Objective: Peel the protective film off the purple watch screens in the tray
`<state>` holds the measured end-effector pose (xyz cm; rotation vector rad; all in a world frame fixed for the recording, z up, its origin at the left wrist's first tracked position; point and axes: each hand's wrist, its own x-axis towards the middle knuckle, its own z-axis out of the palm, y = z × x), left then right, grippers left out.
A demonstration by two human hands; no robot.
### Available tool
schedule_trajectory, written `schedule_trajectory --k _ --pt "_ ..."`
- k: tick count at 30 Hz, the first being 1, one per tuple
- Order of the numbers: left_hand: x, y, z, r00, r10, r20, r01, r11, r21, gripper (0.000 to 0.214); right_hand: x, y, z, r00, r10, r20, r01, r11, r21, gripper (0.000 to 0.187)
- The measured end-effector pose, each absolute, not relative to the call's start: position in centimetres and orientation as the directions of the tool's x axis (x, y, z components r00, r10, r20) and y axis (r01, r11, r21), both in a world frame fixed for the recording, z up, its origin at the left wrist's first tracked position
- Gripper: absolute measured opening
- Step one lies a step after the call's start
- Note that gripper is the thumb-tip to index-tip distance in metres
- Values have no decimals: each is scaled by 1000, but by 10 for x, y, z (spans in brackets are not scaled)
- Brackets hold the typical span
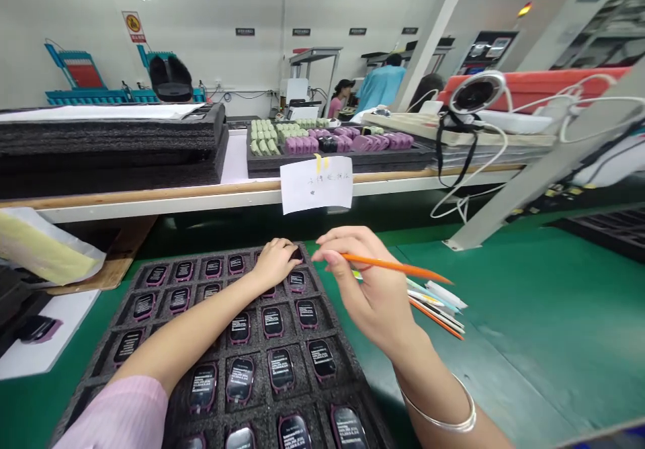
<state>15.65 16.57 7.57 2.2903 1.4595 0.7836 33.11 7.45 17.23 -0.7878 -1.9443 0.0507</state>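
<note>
My left hand (276,261) reaches to the far right corner of a black foam tray (322,294). Its thumb and fingers close around a smartwatch (298,255) in the corner compartment, partly hidden by the hand. Several other dark-screened watches with purple cases, such as one watch (281,370), lie face up in the compartments, lines of white text on their screens. Just right of the tray, my right hand (367,281) is raised, pinching a slim orange pointed stick (403,267) between thumb and fingers. The stick's tapered end points right.
Pens and thin sticks (436,304) lie on the green bench (529,341) beyond my right hand. A shelf (226,197) crosses ahead, bearing foam trays and green and purple parts (322,136). A slanted metal post (504,187) stands right. Another watch (39,329) lies at left.
</note>
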Motion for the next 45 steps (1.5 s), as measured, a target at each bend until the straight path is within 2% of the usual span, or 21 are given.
schedule_trajectory --k 4,7,9,12,15,18,21,23,26,30,33,37,41,43,45 --pt "151 162 87 302 943 138 711 -319 627 28 351 87 132 -434 647 627 705 677 -210 31" --pt "153 148 104 366 931 -13 627 -236 743 50 362 89 103 -465 712 527 778 613 -142 30" --pt "158 132 112 478 864 -158 568 -167 806 64 365 86 92 -486 744 460 802 588 -103 28" --pt "167 107 115 616 734 -286 519 -104 849 59 367 77 87 -553 760 340 789 609 -78 24" --pt "166 92 108 615 741 -271 474 -72 878 52 377 73 93 -584 781 221 783 614 -101 7" --pt "154 88 104 598 758 -261 412 -11 911 55 409 81 97 -464 877 126 871 477 -113 25" --pt "139 83 106 591 751 -294 356 85 931 55 455 95 93 -191 981 22 980 192 -52 18" --pt "133 75 111 565 761 -318 306 165 938 54 482 103 86 -20 998 -56 1000 20 0 19" --pt "130 61 119 520 785 -337 260 230 938 52 505 109 75 79 988 -129 997 -76 28 24" --pt "134 51 127 522 790 -322 213 244 946 55 510 114 68 47 988 -149 999 -48 -3 27" --pt "135 47 130 565 770 -296 126 274 954 49 512 116 67 37 989 -141 999 -37 -3 27" --pt "128 38 136 564 791 -238 55 251 966 63 518 104 71 62 993 -104 997 -58 44 15" --pt "124 32 142 493 850 -184 66 174 982 49 514 79 87 61 995 -76 997 -58 46 32" --pt "125 31 143 463 868 -178 47 177 983 48 498 66 99 -10 1000 -24 999 9 -44 41" --pt "126 30 143 449 877 -174 16 186 982 48 472 53 111 -143 971 193 927 200 -319 39"
